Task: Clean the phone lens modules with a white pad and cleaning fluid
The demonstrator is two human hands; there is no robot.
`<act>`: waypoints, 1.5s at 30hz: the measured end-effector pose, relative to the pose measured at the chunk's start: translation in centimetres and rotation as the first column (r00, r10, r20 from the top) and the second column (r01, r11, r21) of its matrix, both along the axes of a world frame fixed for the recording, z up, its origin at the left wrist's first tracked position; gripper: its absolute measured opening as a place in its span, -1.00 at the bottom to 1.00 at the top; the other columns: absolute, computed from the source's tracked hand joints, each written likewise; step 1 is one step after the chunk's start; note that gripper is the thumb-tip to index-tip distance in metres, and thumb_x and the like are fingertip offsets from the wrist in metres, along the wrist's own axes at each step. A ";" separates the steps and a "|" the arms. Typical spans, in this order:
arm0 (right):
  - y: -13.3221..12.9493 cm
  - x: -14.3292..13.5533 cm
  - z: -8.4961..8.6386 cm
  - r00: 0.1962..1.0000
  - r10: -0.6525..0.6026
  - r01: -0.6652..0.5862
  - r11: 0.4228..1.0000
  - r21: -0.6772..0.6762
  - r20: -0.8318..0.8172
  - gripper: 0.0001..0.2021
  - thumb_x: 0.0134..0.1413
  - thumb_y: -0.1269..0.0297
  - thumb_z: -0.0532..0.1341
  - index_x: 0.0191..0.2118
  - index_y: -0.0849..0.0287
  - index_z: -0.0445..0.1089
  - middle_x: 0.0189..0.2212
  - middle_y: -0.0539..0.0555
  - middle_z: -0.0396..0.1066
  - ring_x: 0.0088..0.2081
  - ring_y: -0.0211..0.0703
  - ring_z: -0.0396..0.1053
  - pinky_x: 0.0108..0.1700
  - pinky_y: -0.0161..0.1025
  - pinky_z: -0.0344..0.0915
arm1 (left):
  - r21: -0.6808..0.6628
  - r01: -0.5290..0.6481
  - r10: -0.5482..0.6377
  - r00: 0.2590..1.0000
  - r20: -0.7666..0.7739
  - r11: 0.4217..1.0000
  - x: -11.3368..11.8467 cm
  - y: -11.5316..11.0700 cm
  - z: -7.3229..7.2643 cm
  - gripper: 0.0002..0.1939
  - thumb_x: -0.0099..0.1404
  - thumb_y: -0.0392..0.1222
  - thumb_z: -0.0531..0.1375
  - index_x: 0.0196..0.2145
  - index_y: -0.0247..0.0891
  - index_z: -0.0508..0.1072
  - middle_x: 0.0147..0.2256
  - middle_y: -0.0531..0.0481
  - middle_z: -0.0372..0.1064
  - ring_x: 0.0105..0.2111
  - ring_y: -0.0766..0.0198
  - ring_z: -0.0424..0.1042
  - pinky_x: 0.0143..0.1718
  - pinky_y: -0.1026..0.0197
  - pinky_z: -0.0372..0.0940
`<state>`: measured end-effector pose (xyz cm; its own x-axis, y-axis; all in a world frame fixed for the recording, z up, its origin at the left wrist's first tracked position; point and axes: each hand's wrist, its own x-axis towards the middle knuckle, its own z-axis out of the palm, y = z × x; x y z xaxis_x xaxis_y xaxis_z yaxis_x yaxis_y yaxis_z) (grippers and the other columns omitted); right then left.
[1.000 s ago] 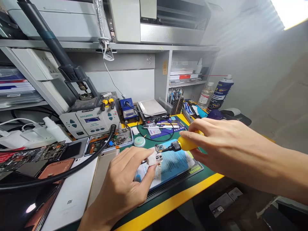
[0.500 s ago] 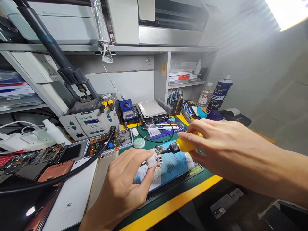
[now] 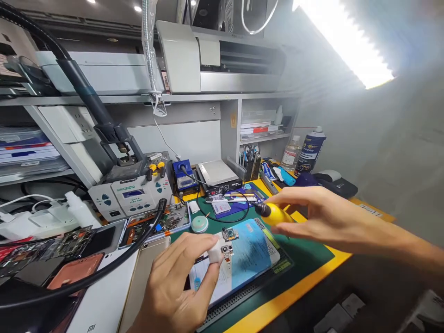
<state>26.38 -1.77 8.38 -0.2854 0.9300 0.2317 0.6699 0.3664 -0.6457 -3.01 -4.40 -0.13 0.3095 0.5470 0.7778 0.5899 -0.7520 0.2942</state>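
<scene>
My left hand [image 3: 180,277] pinches a small white block, soft-looking [image 3: 215,252], between thumb and fingertips over a blue and white printed booklet [image 3: 251,245]. Right beside the block are two small phone camera modules, an upper one [image 3: 230,234] and a lower one [image 3: 227,250]; whether the fingers also touch them I cannot tell. My right hand [image 3: 312,215] is closed round a yellow hand tool with a black collar [image 3: 279,215]. That tool is up and to the right of the modules, apart from them, its black end pointing left.
Left of the booklet stand a round green-white tin [image 3: 200,224] and a parts tray [image 3: 176,217]. A black hose [image 3: 114,268] arches over phones at the left. Behind are a soldering station [image 3: 185,175] and a scale-like metal box [image 3: 218,173]. A spray can [image 3: 311,150] stands back right.
My right hand has drawn the yellow tool away from the camera modules, up and to the right. My left hand keeps its pinch. The head view has tilted upward.
</scene>
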 end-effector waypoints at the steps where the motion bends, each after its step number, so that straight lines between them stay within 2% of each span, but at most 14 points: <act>1: 0.8 0.4 0.3 0.999 -0.034 0.032 0.997 -0.063 -0.032 -0.66 -0.04 0.07 0.45 -0.13 0.07 0.60 -0.30 0.05 0.59 -0.29 -0.01 0.50 -0.28 -0.16 0.41 | -0.069 -0.011 0.015 0.999 0.053 0.998 0.0 -0.1 -0.1 -0.74 0.29 -0.31 0.26 -0.06 -0.15 0.45 -0.17 -0.02 0.59 -0.19 0.16 0.57 -0.08 0.13 0.45; 3: 2.9 1.5 0.6 0.992 -0.107 0.101 0.991 -0.088 -0.070 -0.70 0.08 0.05 0.39 -0.18 0.16 0.57 -0.33 0.07 0.58 -0.28 -0.04 0.52 -0.24 -0.17 0.44 | -0.246 -0.002 0.054 0.977 0.208 0.969 -0.1 -0.3 -0.1 -0.78 0.32 -0.18 0.26 -0.07 -0.12 0.48 -0.20 0.00 0.60 -0.24 0.15 0.59 -0.20 0.16 0.50; 6: 6.7 2.7 -0.2 0.965 -0.242 0.230 0.966 -0.117 -0.103 -0.75 0.26 0.14 0.29 -0.11 0.25 0.48 -0.23 0.08 0.54 -0.24 -0.12 0.52 -0.19 -0.12 0.49 | -0.450 0.102 0.118 0.893 0.434 0.887 0.1 -0.6 0.1 -0.79 0.31 -0.06 0.28 -0.11 -0.11 0.52 -0.22 0.01 0.60 -0.22 0.16 0.60 -0.19 0.22 0.49; 11: 13.0 3.1 -3.8 0.894 -0.444 0.432 0.891 -0.141 -0.060 -0.71 0.32 0.22 0.25 0.06 0.23 0.40 -0.03 0.14 0.47 -0.14 -0.07 0.51 -0.14 -0.06 0.50 | -0.520 0.339 0.114 0.745 0.657 0.784 0.5 -0.7 1.0 -0.77 0.20 -0.08 0.38 -0.20 -0.19 0.56 -0.38 0.05 0.51 -0.43 0.30 0.49 -0.31 0.29 0.45; 15: 16.3 2.3 -6.5 0.825 -0.564 0.565 0.820 -0.095 0.033 -0.69 0.30 0.21 0.26 0.09 0.22 0.40 0.04 0.15 0.43 -0.04 0.03 0.47 -0.04 0.02 0.46 | -0.557 0.383 0.141 0.719 0.681 0.737 0.6 -0.6 1.2 -0.75 0.21 -0.05 0.36 -0.19 -0.20 0.54 -0.38 0.03 0.51 -0.45 0.29 0.47 -0.44 0.31 0.44; 22: 17.6 1.9 -8.1 0.752 -0.648 0.655 0.755 -0.025 0.123 -0.66 0.29 0.22 0.28 0.10 0.22 0.38 0.07 0.18 0.42 0.00 0.04 0.46 -0.01 0.04 0.44 | -0.561 0.361 0.151 0.728 0.668 0.745 0.5 -0.6 1.4 -0.77 0.20 -0.07 0.37 -0.22 -0.21 0.54 -0.36 0.02 0.50 -0.44 0.30 0.48 -0.44 0.32 0.41; 29: 16.1 1.4 -6.5 0.796 -0.604 0.605 0.796 -0.028 0.038 -0.67 0.28 0.22 0.28 0.10 0.22 0.39 0.08 0.18 0.41 0.01 0.06 0.45 0.00 0.05 0.43 | -0.500 0.339 0.070 0.771 0.633 0.797 0.4 -0.8 1.3 -0.82 0.25 -0.14 0.32 -0.17 -0.15 0.53 -0.22 -0.01 0.51 -0.37 0.29 0.46 -0.38 0.29 0.43; 33: 11.5 0.0 -4.6 0.867 -0.479 0.479 0.877 -0.035 -0.140 -0.66 0.29 0.20 0.27 0.11 0.20 0.36 0.05 0.16 0.41 -0.03 0.01 0.45 -0.04 0.04 0.43 | -0.472 0.316 0.027 0.809 0.587 0.823 0.3 -0.9 1.0 -0.84 0.29 -0.21 0.29 -0.15 -0.12 0.52 -0.14 -0.04 0.55 -0.33 0.27 0.50 -0.37 0.29 0.45; 36: 5.9 -2.0 -3.5 0.935 -0.212 0.176 0.973 -0.147 -0.283 -0.63 0.20 -0.03 0.28 -0.08 0.19 0.49 -0.31 0.10 0.51 -0.36 -0.14 0.43 -0.30 -0.17 0.42 | -0.439 0.286 0.033 0.806 0.591 0.852 0.5 -1.0 0.7 -0.82 0.30 -0.24 0.28 -0.13 -0.12 0.52 -0.11 -0.06 0.57 -0.24 0.20 0.54 -0.34 0.27 0.46; 38: 2.3 -3.7 -3.1 0.926 -0.049 -0.045 0.970 -0.239 -0.374 -0.57 0.12 -0.13 0.30 -0.15 0.18 0.52 -0.44 0.06 0.50 -0.46 -0.18 0.38 -0.39 -0.20 0.39 | -0.423 0.278 0.037 0.799 0.601 0.862 0.8 -1.1 0.4 -0.81 0.30 -0.25 0.29 -0.12 -0.12 0.52 -0.10 -0.07 0.59 -0.21 0.19 0.55 -0.30 0.25 0.47; 40: -0.4 -5.5 -3.0 0.874 0.058 -0.230 0.924 -0.305 -0.483 -0.59 0.12 -0.12 0.30 -0.14 0.15 0.51 -0.45 0.03 0.50 -0.49 -0.21 0.38 -0.43 -0.23 0.39 | -0.389 0.282 0.013 0.796 0.606 0.877 1.0 -1.0 0.1 -0.80 0.29 -0.27 0.30 -0.12 -0.11 0.51 -0.10 -0.05 0.60 -0.22 0.20 0.56 -0.26 0.23 0.47; 42: -1.8 -7.3 -3.1 0.662 0.098 -0.525 0.768 -0.366 -0.743 -0.67 0.09 0.10 0.40 -0.06 0.12 0.50 -0.22 0.09 0.52 -0.27 -0.13 0.45 -0.33 -0.24 0.41 | -0.329 0.290 -0.033 0.792 0.609 0.899 1.1 -0.9 0.0 -0.79 0.29 -0.28 0.31 -0.11 -0.09 0.50 -0.11 -0.05 0.61 -0.19 0.18 0.58 -0.24 0.23 0.47; 44: -2.1 -8.7 -3.2 0.516 0.093 -0.675 0.656 -0.337 -0.852 -0.68 0.05 0.24 0.44 -0.05 0.12 0.52 -0.15 0.11 0.51 -0.13 -0.09 0.43 -0.24 -0.25 0.40 | -0.263 0.302 -0.086 0.791 0.606 0.916 1.3 -0.8 -0.1 -0.79 0.31 -0.27 0.30 -0.11 -0.08 0.48 -0.10 -0.05 0.60 -0.08 0.12 0.57 -0.24 0.23 0.47; 45: -2.0 -9.2 -3.3 0.471 0.082 -0.705 0.633 -0.319 -0.878 -0.69 0.03 0.28 0.45 -0.07 0.12 0.53 -0.14 0.10 0.50 -0.13 -0.11 0.42 -0.23 -0.25 0.39 | -0.239 0.306 -0.107 0.791 0.602 0.922 1.3 -0.7 0.0 -0.80 0.32 -0.27 0.29 -0.11 -0.07 0.47 -0.09 -0.04 0.60 -0.03 0.10 0.55 -0.23 0.23 0.47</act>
<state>17.17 -3.80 5.07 -0.6676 0.7436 0.0366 -0.2849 -0.2098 -0.9353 -1.71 -5.14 -0.14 0.0001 0.7612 0.6485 0.0810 -0.6464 0.7587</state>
